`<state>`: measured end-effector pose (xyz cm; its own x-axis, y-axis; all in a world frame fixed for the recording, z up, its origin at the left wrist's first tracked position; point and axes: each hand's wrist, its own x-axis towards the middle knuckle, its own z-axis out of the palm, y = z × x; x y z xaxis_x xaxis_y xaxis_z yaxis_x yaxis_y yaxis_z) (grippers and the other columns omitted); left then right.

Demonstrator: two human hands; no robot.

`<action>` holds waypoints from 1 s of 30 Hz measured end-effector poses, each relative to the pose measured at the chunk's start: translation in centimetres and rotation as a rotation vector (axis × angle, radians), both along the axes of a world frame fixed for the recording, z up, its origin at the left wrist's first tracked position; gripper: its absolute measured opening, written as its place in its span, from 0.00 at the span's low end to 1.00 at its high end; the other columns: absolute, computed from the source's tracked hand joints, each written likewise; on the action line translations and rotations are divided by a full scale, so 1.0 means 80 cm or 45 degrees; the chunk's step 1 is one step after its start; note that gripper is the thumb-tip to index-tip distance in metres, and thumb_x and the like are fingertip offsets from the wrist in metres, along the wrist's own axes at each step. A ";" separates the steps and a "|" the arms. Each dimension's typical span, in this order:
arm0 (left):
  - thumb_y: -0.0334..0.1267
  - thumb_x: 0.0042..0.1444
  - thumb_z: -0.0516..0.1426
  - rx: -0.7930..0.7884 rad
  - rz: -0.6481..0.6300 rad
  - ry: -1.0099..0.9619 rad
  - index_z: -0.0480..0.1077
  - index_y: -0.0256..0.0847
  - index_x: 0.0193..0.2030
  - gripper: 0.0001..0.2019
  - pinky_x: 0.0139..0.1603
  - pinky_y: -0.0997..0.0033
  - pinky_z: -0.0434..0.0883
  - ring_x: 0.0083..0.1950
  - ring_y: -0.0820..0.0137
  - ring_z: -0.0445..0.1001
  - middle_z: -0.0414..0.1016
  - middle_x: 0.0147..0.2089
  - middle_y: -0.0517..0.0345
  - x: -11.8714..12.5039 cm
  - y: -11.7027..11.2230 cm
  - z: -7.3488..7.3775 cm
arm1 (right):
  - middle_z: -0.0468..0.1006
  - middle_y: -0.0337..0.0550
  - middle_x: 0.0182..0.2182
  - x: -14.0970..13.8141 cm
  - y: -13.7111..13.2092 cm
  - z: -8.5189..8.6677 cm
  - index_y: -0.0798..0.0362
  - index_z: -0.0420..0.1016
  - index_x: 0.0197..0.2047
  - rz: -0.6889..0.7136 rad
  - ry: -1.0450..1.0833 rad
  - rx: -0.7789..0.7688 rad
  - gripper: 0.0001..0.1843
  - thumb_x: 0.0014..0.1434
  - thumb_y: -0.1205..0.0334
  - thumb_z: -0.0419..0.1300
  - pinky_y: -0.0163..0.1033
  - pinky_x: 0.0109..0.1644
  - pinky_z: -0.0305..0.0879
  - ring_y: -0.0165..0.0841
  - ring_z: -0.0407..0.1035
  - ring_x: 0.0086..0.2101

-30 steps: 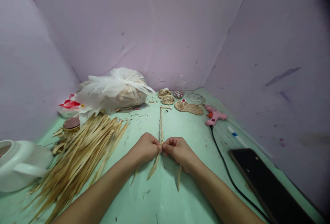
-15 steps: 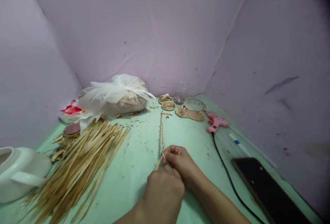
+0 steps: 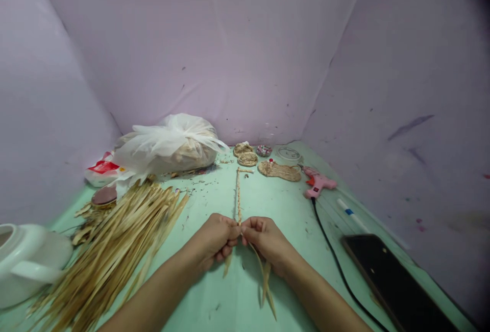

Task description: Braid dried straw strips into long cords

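While both curled hands (image 3: 216,235) (image 3: 265,240) pinch the braid (image 3: 239,197), dry strips (image 3: 124,243) lie left, a glue gun (image 3: 320,183) right.

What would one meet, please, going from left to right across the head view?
Jug, dry strips, left hand, braid, right hand, glue gun, phone.
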<state>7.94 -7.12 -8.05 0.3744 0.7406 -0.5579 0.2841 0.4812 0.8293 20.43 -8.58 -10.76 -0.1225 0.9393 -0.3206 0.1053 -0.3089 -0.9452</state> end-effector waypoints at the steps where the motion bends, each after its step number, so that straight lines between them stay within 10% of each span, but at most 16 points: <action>1: 0.39 0.42 0.52 0.028 -0.036 0.007 0.62 0.36 0.19 0.08 0.12 0.79 0.42 0.11 0.82 0.47 0.50 0.12 0.69 -0.002 0.002 -0.001 | 0.62 0.33 0.12 0.003 0.002 -0.002 0.56 0.63 0.19 0.044 -0.033 0.042 0.06 0.45 0.67 0.52 0.30 0.20 0.43 0.21 0.49 0.15; 12: 0.28 0.34 0.49 0.700 -0.119 0.719 0.55 0.38 0.10 0.07 0.20 0.74 0.45 0.19 0.79 0.48 0.46 0.13 0.65 0.004 0.006 -0.026 | 0.73 0.42 0.23 0.008 -0.017 0.007 0.54 0.70 0.26 0.219 -1.004 0.570 0.07 0.48 0.69 0.50 0.32 0.27 0.51 0.29 0.63 0.24; 30: 0.30 0.33 0.50 0.241 0.036 0.160 0.60 0.36 0.12 0.04 0.17 0.76 0.45 0.16 0.81 0.45 0.49 0.10 0.67 0.002 -0.001 -0.013 | 0.73 0.48 0.23 -0.022 -0.051 0.018 0.55 0.74 0.27 0.156 -1.247 0.586 0.11 0.49 0.68 0.50 0.37 0.25 0.42 0.31 0.61 0.20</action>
